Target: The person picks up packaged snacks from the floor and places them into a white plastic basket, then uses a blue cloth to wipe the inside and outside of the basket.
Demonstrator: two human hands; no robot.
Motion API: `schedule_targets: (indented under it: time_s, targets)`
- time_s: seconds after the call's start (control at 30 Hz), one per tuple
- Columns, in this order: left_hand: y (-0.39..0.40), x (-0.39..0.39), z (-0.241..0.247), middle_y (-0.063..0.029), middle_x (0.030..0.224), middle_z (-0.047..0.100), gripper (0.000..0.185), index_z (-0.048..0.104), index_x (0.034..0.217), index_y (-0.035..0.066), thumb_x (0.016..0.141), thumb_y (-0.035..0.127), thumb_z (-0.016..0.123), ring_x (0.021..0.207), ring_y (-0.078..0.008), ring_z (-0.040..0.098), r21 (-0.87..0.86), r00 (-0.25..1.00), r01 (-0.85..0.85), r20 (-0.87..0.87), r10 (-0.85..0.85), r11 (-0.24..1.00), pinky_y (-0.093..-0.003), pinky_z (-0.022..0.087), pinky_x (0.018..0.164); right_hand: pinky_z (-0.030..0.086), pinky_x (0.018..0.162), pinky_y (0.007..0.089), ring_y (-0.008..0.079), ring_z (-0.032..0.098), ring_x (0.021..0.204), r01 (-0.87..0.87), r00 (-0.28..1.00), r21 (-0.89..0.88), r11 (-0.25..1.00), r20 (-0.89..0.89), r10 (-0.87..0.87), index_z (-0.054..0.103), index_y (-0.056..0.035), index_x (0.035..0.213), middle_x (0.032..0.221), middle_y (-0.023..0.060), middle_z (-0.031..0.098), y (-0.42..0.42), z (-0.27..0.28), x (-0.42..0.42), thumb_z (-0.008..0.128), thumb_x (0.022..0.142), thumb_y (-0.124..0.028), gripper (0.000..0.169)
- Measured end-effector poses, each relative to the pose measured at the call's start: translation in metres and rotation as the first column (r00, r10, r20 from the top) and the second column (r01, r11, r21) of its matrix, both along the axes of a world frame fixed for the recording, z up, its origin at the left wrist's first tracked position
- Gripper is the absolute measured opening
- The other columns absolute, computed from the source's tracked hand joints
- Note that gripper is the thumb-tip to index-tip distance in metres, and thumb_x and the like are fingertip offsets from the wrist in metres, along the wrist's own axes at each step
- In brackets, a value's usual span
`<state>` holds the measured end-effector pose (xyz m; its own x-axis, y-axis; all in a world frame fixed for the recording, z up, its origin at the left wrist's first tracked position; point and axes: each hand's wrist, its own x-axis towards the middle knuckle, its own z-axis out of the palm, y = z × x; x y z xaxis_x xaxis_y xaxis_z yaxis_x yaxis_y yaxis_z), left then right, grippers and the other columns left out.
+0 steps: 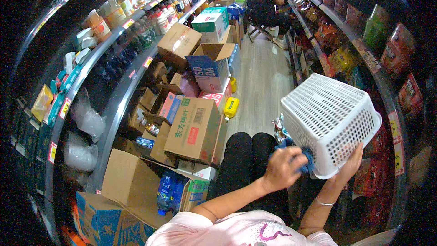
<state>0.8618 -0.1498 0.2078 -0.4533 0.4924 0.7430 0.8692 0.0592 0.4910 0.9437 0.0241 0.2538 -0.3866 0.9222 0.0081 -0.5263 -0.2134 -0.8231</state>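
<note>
A white perforated plastic basket is tilted in front of me, its underside turned up. My right hand, below a bracelet on the wrist, grips the basket near its lower right corner. Bunched in my left hand is a blue cloth, held against or close beside the basket's near left corner. The left fingers look blurred. Part of the floor and the lower right shelf is hidden behind the basket.
Cardboard cartons crowd the left of the aisle floor, with a yellow bottle beside them. Bottled drinks line the left shelves; packaged goods fill the right shelves. Farther down the aisle a person sits on a folding stool.
</note>
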Motion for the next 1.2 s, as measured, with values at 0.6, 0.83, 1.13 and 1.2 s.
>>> schedule_targets:
  time_s: [0.6, 0.83, 1.13, 1.2]
  targets:
    - [-0.021, -0.046, 0.021, -0.0141, 0.098, 0.058, 0.021, 0.058, 0.088, 0.008, 0.071, 0.020, 0.062, 0.085, -0.0299, 0.055, 0.291, 0.951, -0.146, -0.223, 0.216, 0.945, -0.0414, 0.040, 0.074, 0.035, 0.102, 0.0527, 0.0329, 0.050, 0.116, -0.642, 0.727, -0.202, 0.740, -0.467, 0.503, 0.043, -0.0024, 0.131, 0.128, 0.0181, 0.050, -0.049, -0.017, 0.012, 0.047, 0.093, -0.035, 0.050]
    - [-0.009, -0.057, 0.024, -0.0214, 0.117, 0.046, 0.034, 0.046, 0.107, 0.001, 0.076, 0.006, 0.059, 0.112, -0.0383, 0.044, 0.380, 0.924, -0.363, 0.265, 0.276, 0.851, -0.0466, 0.031, 0.100, 0.034, 0.101, 0.0548, 0.0314, 0.043, 0.123, -0.618, 0.745, -0.256, 0.743, -0.493, 0.450, 0.037, -0.0110, 0.138, 0.138, 0.0124, 0.042, -0.068, -0.030, -0.002, 0.044, 0.095, -0.037, 0.051]
    - [-0.023, -0.036, 0.025, -0.0178, 0.099, 0.054, 0.027, 0.055, 0.096, 0.008, 0.076, 0.026, 0.060, 0.094, -0.0361, 0.052, 0.153, 0.983, 0.010, -0.182, 0.019, 0.988, -0.0490, 0.038, 0.082, 0.035, 0.104, 0.0432, 0.0273, 0.056, 0.109, -0.763, 0.596, -0.264, 0.590, -0.638, 0.487, 0.049, -0.0024, 0.127, 0.123, 0.0141, 0.056, -0.067, -0.026, -0.024, 0.047, 0.093, -0.037, 0.048]
    - [-0.029, -0.076, 0.035, -0.0196, 0.107, 0.053, 0.027, 0.055, 0.098, 0.006, 0.076, 0.023, 0.060, 0.102, -0.0381, 0.050, 0.262, 0.957, -0.186, -0.169, 0.235, 0.947, -0.0518, 0.036, 0.089, 0.036, 0.103, 0.0446, 0.0289, 0.051, 0.116, -0.680, 0.691, -0.301, 0.668, -0.568, 0.447, 0.044, -0.0041, 0.132, 0.130, 0.0133, 0.051, -0.072, -0.012, -0.014, 0.048, 0.093, -0.032, 0.048]
